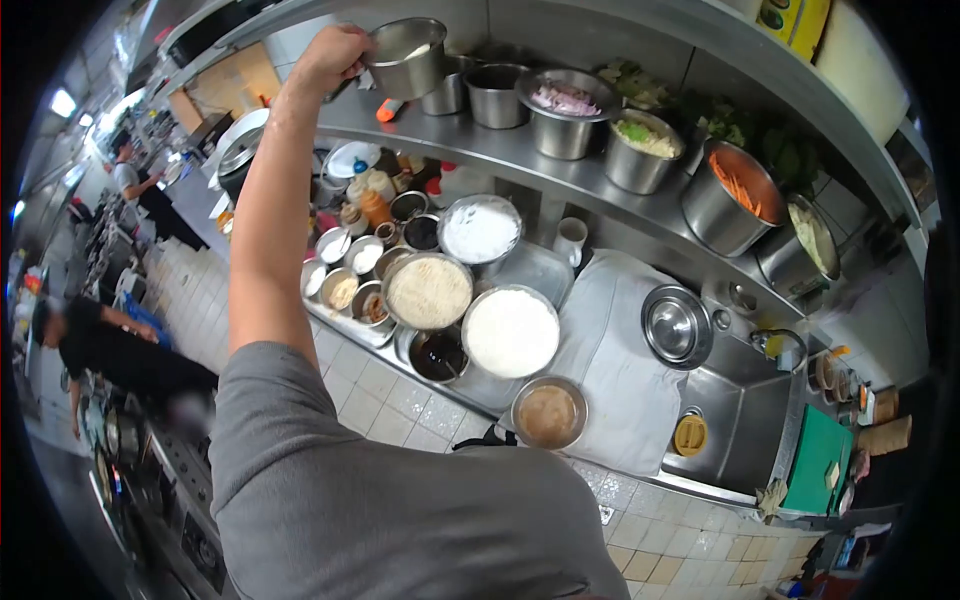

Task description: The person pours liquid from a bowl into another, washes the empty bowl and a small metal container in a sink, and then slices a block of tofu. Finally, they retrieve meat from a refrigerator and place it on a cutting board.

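Observation:
My left hand (337, 54) reaches up to the shelf at the top, its fingers closed at the rim of a steel pot (412, 76). The pot is tilted, and something pale shows inside it. Just below it lies a small orange object (388, 110). To its right along the shelf stand a smaller steel pot (445, 98), another steel pot (497, 105) and a pot with a bowl of chopped purple-white vegetable (562, 97) on top. My right hand is out of view.
More pots hold green-white shreds (645, 140) and orange strips (745, 190). On the counter below are bowls of white powder (511, 331), crumbs (429, 291) and brown liquid (549, 414), near a sink (745, 420). People (130, 350) stand at left.

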Demonstrator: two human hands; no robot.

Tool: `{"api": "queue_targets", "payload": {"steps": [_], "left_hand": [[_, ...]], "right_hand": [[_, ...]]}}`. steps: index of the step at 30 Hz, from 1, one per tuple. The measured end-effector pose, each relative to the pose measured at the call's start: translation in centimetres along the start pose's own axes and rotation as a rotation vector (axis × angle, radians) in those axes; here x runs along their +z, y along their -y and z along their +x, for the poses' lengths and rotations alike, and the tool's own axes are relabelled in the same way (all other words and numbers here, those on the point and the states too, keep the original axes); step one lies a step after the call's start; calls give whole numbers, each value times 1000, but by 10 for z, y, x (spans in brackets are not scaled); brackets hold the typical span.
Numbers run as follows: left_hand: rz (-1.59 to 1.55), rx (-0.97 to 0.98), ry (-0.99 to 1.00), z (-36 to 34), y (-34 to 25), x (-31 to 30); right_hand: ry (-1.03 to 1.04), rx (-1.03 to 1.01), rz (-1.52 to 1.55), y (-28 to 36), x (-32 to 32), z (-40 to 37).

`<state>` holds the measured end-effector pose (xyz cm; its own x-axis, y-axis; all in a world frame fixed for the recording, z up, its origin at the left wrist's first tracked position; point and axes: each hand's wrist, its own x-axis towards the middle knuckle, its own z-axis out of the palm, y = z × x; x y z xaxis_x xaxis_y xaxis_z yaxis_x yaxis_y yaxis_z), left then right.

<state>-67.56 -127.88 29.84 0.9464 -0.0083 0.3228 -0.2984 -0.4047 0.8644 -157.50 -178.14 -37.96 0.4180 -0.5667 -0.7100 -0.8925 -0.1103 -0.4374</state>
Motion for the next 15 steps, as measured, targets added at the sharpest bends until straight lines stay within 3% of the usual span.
{"api": "queue_targets", "payload": {"steps": [4, 8, 11, 12, 13, 14, 15], "left_hand": [[266, 4, -36, -111, -16, -15], [391, 19, -32, -247, -48, 20], [301, 16, -12, -343, -66, 76], [294, -80, 37, -382, -88, 101], [212, -63, 97, -402, -72, 123], [127, -43, 161, -419, -49, 150], [85, -88, 200, -448, -49, 186]], "right_hand": [[57, -56, -18, -50, -22, 19], [113, -189, 0, -128, -58, 60], [2, 130, 226, -36, -123, -23], [-52, 29, 204, -76, -132, -7], [-108, -70, 176, -107, -141, 4], [-123, 58, 353, -97, -155, -5], [-105, -78, 156, -66, -182, -33]]}}
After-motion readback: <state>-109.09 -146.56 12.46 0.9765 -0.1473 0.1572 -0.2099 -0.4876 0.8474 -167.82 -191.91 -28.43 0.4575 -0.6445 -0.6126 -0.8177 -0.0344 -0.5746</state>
